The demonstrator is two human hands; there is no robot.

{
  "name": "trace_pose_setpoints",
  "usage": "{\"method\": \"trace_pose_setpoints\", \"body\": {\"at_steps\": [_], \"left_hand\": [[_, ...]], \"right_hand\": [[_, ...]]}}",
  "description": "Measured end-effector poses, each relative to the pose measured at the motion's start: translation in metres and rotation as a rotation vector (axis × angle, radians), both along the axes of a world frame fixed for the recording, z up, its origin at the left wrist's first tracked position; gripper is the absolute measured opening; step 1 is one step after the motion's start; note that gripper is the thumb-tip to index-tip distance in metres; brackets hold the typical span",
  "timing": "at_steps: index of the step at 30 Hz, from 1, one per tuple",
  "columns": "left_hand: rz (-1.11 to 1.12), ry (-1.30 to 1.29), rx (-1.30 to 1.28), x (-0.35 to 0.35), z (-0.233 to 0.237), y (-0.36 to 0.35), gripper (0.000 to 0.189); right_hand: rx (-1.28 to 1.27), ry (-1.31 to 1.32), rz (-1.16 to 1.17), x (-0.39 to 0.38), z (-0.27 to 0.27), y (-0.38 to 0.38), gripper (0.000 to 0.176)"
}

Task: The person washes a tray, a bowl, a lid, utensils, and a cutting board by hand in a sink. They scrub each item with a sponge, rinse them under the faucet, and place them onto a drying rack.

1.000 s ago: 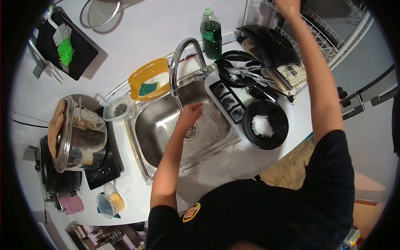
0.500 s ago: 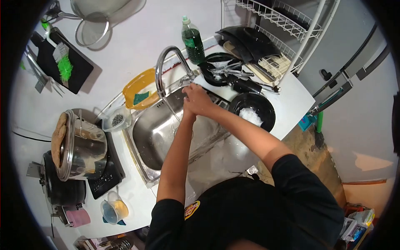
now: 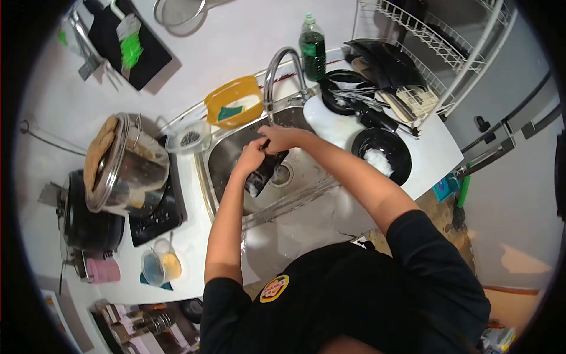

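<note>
Both of my hands are over the steel sink, under the curved tap. Between them hangs a black, flat-sided piece with white suds on its lower end; its exact kind is hard to make out. My left hand is closed on its upper left edge. Beside it, my right hand is closed at the upper edge, its fingertips partly hidden. The black piece is tilted above the drain.
Right of the sink are a black bowl with suds, a black pan with cutlery, and a green soap bottle. A yellow basin with a sponge stands behind. Left are a large pot and a plastic cup.
My hands were together near the tap with the sink bottom in view below; now they are lower and hold the sudsy black piece over the sink. The camera view has shifted.
</note>
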State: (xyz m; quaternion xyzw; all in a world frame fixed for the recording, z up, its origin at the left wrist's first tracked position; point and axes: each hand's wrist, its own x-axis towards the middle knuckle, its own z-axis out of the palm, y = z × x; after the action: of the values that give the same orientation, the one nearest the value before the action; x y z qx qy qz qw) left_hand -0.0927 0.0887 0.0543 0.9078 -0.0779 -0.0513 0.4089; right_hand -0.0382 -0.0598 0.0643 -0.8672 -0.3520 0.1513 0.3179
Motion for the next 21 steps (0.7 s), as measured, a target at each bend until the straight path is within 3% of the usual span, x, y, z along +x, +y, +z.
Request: {"method": "trace_pose_setpoints", "body": {"at_steps": [2, 5, 6, 9, 11, 12, 13, 15, 16, 19, 21], "left_hand": [[-0.055, 0.006, -0.039, 0.01, -0.005, -0.001, 0.022], [-0.044, 0.018, 0.192, 0.022, 0.005, -0.021, 0.022], [-0.098, -0.167, 0.186, 0.025, 0.009, -0.028, 0.022], [-0.27, -0.079, 0.224, 0.04, 0.041, -0.047, 0.02], [-0.426, 0.045, 0.287, 0.051, 0.053, -0.052, 0.017], [-0.502, 0.107, 0.319, 0.054, 0.058, -0.052, 0.016], [-0.508, -0.094, 0.502, 0.054, 0.062, -0.051, 0.014], [-0.506, -0.5, 0.861, 0.054, 0.069, -0.048, 0.013], [-0.526, -0.206, 0.731, 0.057, 0.074, -0.049, 0.012], [-0.218, -0.058, 0.084, 0.051, 0.057, -0.035, 0.011], [-0.153, 0.003, 0.099, 0.041, 0.075, -0.037, 0.012]], "right_hand": [[0.055, 0.128, -0.17, -0.01, -0.009, -0.009, 0.056], [0.193, 0.413, -0.34, -0.015, -0.018, -0.031, 0.056], [0.25, 0.532, -0.382, -0.017, -0.024, -0.037, 0.056], [0.098, 0.324, -0.384, -0.017, -0.055, -0.044, 0.055], [0.525, 0.184, -0.296, 0.002, -0.122, -0.033, 0.05], [0.587, 0.177, -0.283, 0.002, -0.122, -0.029, 0.048], [0.649, 0.169, -0.267, 0.002, -0.122, -0.025, 0.047], [0.47, 0.287, -0.306, -0.017, -0.063, -0.023, 0.045], [0.472, 0.271, -0.279, -0.017, -0.061, -0.019, 0.044], [0.407, 0.16, -0.2, -0.013, -0.053, -0.009, 0.041], [0.265, 0.0, -0.16, -0.011, -0.048, -0.009, 0.041]]}}
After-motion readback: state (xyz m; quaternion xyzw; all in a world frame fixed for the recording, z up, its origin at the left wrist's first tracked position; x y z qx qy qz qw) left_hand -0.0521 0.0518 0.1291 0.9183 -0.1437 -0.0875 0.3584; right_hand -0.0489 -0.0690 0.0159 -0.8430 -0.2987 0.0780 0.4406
